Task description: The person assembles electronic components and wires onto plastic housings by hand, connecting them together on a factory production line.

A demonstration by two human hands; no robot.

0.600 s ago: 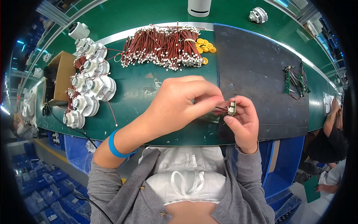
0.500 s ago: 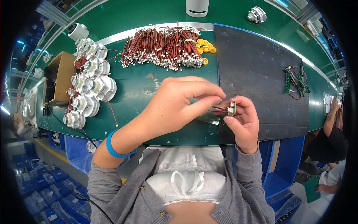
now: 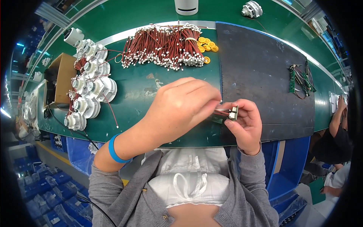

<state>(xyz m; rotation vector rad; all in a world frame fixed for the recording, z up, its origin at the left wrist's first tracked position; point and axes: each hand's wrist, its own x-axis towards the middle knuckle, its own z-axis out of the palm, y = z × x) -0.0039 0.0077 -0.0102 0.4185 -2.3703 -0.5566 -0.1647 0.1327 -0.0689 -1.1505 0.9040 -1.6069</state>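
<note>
Left hand (image 3: pixel 185 103) farther from the circuit board (image 3: pixel 234 113), its hold unclear; board in grip of right hand (image 3: pixel 250 126)

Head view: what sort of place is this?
Likely an electronics assembly workshop: a green workbench bears heaped white-tipped red wire leads and white round units, and the right hand holds a circuit board.

Board (image 3: pixel 236 110): small, green, pinched upright on edge between right hand (image 3: pixel 247 123) thumb and fingers; pale connectors (image 3: pixel 232 115) face left. Wires (image 3: pixel 222 113): thin, red and dark, extending leftward from the connectors toward the left hand (image 3: pixel 185 102); far ends hidden.
</note>
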